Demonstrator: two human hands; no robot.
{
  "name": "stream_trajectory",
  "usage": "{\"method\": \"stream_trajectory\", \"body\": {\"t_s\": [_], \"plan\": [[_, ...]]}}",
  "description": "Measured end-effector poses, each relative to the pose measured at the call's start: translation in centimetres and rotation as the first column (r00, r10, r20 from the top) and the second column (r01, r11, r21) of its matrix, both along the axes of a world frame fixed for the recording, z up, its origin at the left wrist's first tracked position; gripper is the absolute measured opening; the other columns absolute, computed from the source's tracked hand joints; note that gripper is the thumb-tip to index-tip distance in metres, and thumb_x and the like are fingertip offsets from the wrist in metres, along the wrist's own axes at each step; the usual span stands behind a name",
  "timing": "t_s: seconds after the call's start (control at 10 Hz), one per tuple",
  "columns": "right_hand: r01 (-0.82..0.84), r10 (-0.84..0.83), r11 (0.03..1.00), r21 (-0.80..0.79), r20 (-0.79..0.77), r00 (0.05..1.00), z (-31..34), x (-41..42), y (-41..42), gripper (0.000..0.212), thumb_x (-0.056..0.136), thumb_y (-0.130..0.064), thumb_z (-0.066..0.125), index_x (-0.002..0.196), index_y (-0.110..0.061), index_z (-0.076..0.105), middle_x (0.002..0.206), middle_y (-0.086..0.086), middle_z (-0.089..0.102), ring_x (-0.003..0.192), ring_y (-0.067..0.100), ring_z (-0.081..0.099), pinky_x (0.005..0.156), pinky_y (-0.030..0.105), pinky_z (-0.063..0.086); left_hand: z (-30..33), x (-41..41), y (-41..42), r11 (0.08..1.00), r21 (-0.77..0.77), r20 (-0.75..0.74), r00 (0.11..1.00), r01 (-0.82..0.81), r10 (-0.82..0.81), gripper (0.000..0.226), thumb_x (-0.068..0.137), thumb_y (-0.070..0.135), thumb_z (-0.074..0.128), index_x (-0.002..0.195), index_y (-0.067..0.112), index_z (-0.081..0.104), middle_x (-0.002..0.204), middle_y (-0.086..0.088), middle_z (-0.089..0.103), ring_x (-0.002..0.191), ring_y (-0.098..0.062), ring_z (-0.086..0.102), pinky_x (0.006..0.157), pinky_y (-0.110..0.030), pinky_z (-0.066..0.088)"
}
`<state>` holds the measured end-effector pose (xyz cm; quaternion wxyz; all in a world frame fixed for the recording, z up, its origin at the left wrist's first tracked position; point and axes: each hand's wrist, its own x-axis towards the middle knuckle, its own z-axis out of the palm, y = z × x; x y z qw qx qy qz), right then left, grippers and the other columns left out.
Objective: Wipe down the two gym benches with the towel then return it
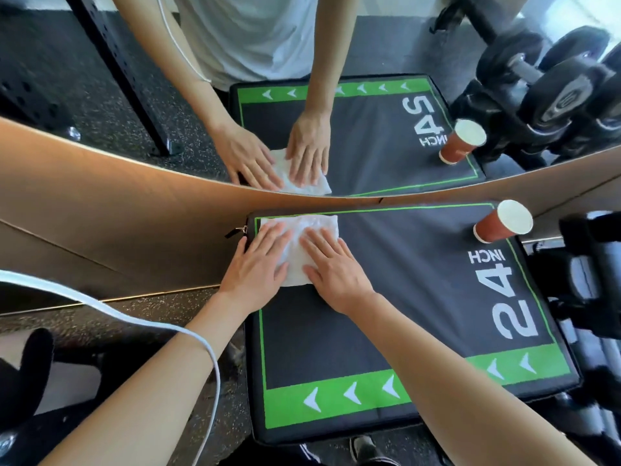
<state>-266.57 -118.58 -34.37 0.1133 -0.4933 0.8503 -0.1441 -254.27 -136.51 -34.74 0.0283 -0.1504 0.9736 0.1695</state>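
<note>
A white towel (314, 227) lies flat at the far left corner of a black padded box (403, 290) with green borders, white arrows and "24 INCH" printed on it. My left hand (257, 267) presses on the towel's left half with straight, spread fingers. Beside it, my right hand (332, 267) presses flat on the towel's right half. Both palms cover the towel's near edge.
A red paper cup (502, 223) stands at the box's far right corner. A mirror (100, 79) right behind the box reflects the scene. Dumbbells on a rack (591, 264) stand to the right. A white cable (134, 317) crosses my left forearm. Speckled rubber floor lies to the left.
</note>
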Motion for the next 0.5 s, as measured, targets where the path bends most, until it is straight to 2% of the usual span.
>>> {"method": "stream_trajectory", "body": {"t_s": [0.2,0.3,0.4,0.5], "plan": [[0.014,-0.014,0.998,0.053,0.005,1.0,0.2,-0.1,-0.3,0.058,0.109,-0.034,0.043,0.163,-0.017,0.029,0.172,0.0,0.019,0.16,0.025,0.01,0.127,0.042,0.014,0.0,0.0,-0.2,1.0,0.001,-0.001,1.0,0.008,-0.008,0.064,0.106,0.039,0.04,0.166,0.026,0.021,0.176,0.008,0.006,0.162,-0.012,-0.001,0.125,-0.059,0.02],[0.007,-0.009,0.994,0.111,0.023,1.0,0.8,-0.1,-0.2,0.057,0.111,-0.036,0.039,0.164,-0.021,0.025,0.173,-0.004,0.013,0.16,0.022,0.005,0.128,0.048,0.011,0.3,0.2,0.3,1.0,0.004,0.0,1.0,-0.015,0.015,0.063,0.107,0.04,0.042,0.166,0.025,0.023,0.176,0.006,0.008,0.162,-0.015,0.0,0.125,-0.06,0.019],[0.024,-0.027,0.995,0.095,0.024,0.999,1.9,0.1,-0.2,0.057,0.112,-0.04,0.037,0.164,-0.022,0.023,0.173,-0.004,0.012,0.16,0.022,0.005,0.128,0.051,0.009,1.4,1.4,0.5,0.998,0.012,-0.025,0.998,-0.059,0.06,0.063,0.107,0.042,0.043,0.166,0.027,0.023,0.176,0.005,0.01,0.162,-0.018,0.005,0.126,-0.058,0.018],[-0.018,0.017,0.998,0.052,0.014,1.0,2.7,0.7,0.3,0.057,0.111,-0.045,0.032,0.164,-0.024,0.024,0.173,-0.003,0.013,0.161,0.021,0.003,0.129,0.049,0.005,2.3,3.1,1.0,0.991,-0.018,-0.027,0.99,-0.136,0.136,0.065,0.107,0.042,0.043,0.166,0.028,0.021,0.175,0.004,0.012,0.162,-0.021,0.007,0.126,-0.06,0.02]]}}
